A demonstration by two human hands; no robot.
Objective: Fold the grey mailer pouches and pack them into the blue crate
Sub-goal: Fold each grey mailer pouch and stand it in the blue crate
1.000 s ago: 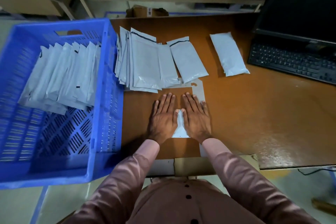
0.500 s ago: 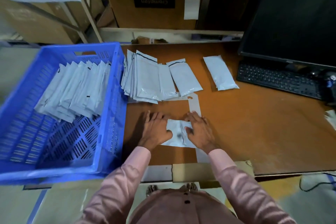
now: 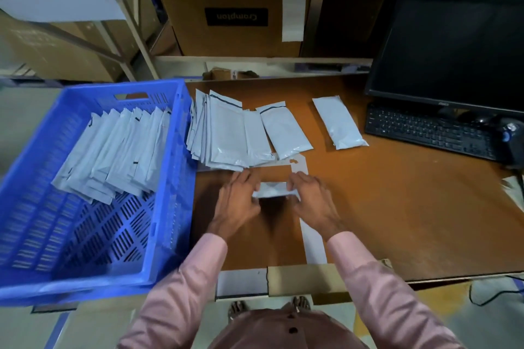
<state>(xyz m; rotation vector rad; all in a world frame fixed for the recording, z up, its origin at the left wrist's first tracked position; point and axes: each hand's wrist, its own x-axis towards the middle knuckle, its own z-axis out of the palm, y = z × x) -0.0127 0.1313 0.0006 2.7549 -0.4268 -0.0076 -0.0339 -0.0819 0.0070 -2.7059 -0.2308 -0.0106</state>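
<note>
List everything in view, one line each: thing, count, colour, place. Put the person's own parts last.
crate: one, blue, left of the table
packed pouches: a leaning row, count unclear, grey, inside the crate
pouch stack: overlapping, count unclear, grey, on the table beside the crate
lone pouch: one, grey, near the keyboard
held pouch: one, grey, gripped between both hands
table: one, brown
keyboard: one, black, right
monitor: one, black, behind the keyboard
cardboard box: one, brown, on the shelf behind
left hand: grips the pouch's left end
right hand: grips its right end
sleeves: two, pink
</note>
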